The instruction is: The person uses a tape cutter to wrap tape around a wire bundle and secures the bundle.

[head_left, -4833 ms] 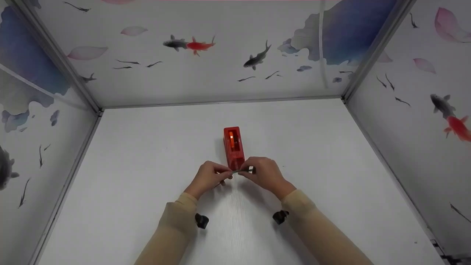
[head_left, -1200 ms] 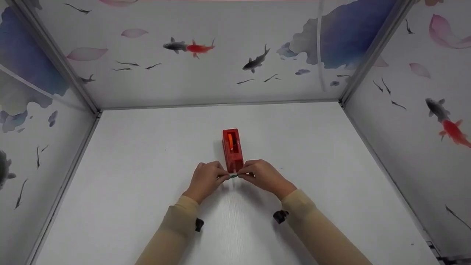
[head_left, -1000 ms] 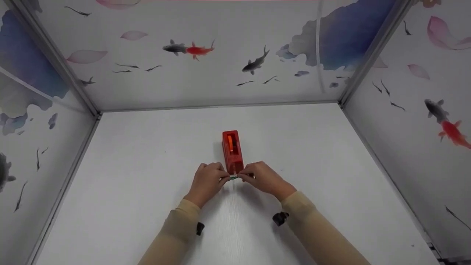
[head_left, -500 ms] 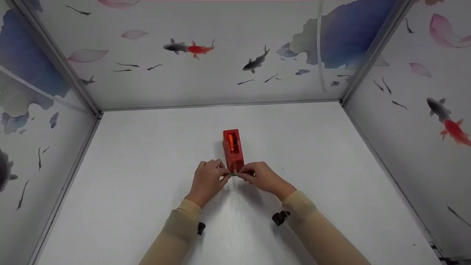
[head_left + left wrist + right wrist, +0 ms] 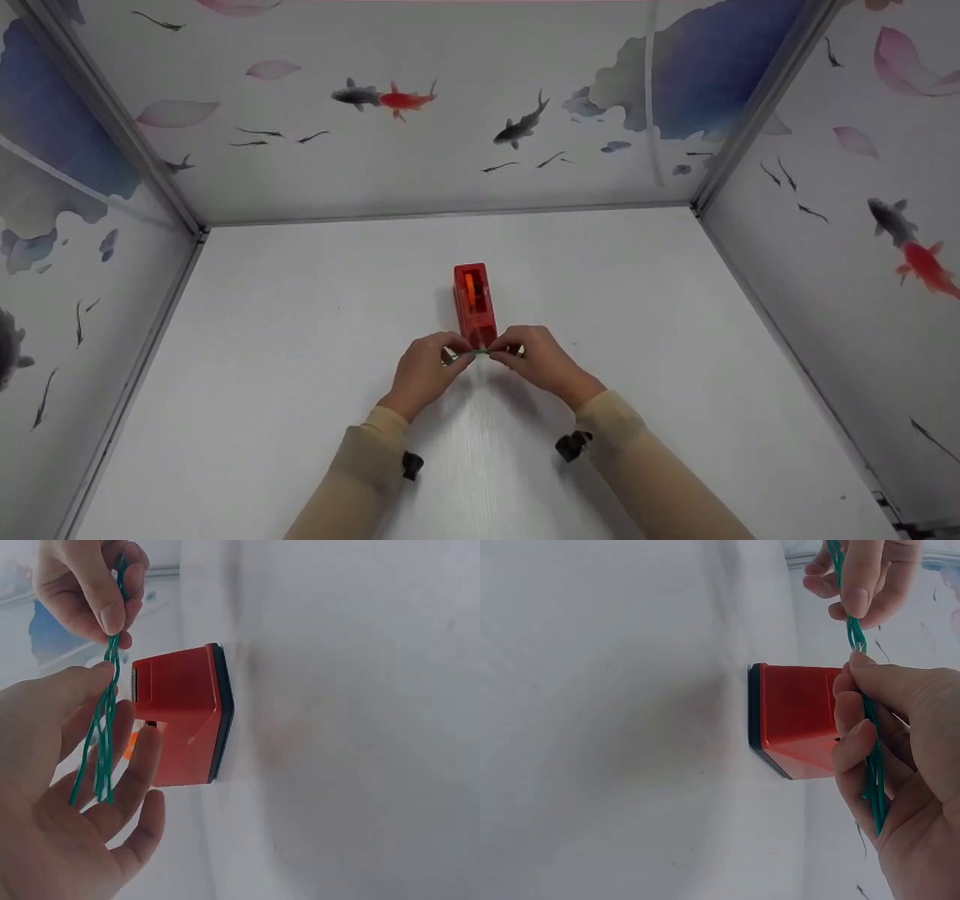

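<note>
White walls (image 5: 450,172) printed with fish, petals and blue washes are seen around a white table (image 5: 285,360) in the head view. On the table, near its middle, a red tape dispenser (image 5: 478,324) is set, with an orange roll (image 5: 470,289) seated in its top opening. Just in front of it, a thin bundle of green wires (image 5: 482,352) is held between both hands. One end is pinched by the left hand (image 5: 424,375), the other by the right hand (image 5: 545,361), and only a narrow gap is left between the fingertips. Black wrist cameras (image 5: 412,465) are worn at the cuffs of the beige sleeves (image 5: 352,472). In the left wrist view, the bundle is gripped near the left thumb tip, and its strands are splayed past the loosely bent, parted fingers; the dispenser's serrated edge (image 5: 134,684) is seen beside the hands. In the right wrist view, the wires are pressed between the right thumb and forefinger, and their lower length is laid along the palm, with the other fingers curled around. Part of the dispenser is hidden by that hand; its dark base (image 5: 756,706) is left visible.
</note>
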The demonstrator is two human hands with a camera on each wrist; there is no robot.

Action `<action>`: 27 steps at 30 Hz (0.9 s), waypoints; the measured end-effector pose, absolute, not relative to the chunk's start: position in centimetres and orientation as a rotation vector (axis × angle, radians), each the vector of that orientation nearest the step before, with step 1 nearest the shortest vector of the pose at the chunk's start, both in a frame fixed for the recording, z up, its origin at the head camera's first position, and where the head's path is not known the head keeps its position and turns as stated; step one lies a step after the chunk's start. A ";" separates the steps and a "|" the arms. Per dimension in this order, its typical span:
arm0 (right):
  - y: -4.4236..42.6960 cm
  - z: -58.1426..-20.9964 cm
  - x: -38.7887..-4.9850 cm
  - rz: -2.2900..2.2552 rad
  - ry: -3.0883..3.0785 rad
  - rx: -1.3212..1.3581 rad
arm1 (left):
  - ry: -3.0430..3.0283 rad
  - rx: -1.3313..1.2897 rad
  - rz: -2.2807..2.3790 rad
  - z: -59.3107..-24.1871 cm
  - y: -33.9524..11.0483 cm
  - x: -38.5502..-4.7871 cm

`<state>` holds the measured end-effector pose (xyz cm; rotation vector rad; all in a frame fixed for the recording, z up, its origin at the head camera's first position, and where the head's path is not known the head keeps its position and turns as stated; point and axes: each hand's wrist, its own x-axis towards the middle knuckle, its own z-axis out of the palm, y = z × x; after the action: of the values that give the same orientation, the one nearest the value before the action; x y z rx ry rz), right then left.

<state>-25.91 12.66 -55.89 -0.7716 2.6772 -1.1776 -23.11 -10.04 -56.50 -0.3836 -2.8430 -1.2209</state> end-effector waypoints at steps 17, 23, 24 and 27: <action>12.9 -55.9 -25.7 -1.148 2.885 -0.925 | -2.716 -0.286 -2.086 -57.0 -10.7 -24.3; 12.9 -56.2 -25.8 -1.145 2.877 -0.978 | -2.775 -0.308 -1.959 -57.2 -10.7 -24.3; 12.9 -56.3 -25.8 -1.147 2.868 -0.980 | -2.786 -0.306 -1.931 -57.2 -10.7 -24.2; 13.0 -56.2 -25.7 -1.152 2.832 -0.991 | -2.806 -0.315 -1.826 -57.1 -10.6 -24.0</action>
<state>-25.73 12.98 -56.23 -0.9911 2.8321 -1.1525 -24.04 -10.55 -57.08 -0.3155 -2.8058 -1.8262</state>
